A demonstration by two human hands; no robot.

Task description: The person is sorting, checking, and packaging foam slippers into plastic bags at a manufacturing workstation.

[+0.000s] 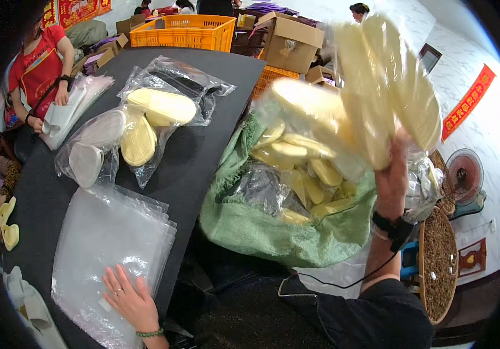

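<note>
My left hand [132,299] lies with fingers spread on a stack of clear plastic bags [107,232] at the near end of the table. My right hand [393,174] is raised above the right side of a green woven sack [267,238], closed on pale yellow slippers in a clear bag [372,87]; motion blurs them. Inside the sack lie several more bagged yellow slippers [325,171]. On the table beyond the stack rest bagged yellow slippers [163,106] and a bagged whitish pair [86,163].
The dark table [215,145] fills the left. Across it, a co-worker in red [43,70] handles white slippers [67,119]. An orange crate [183,32] and cardboard box [290,43] stand behind. At right are a round tray [439,262] and a fan [464,177].
</note>
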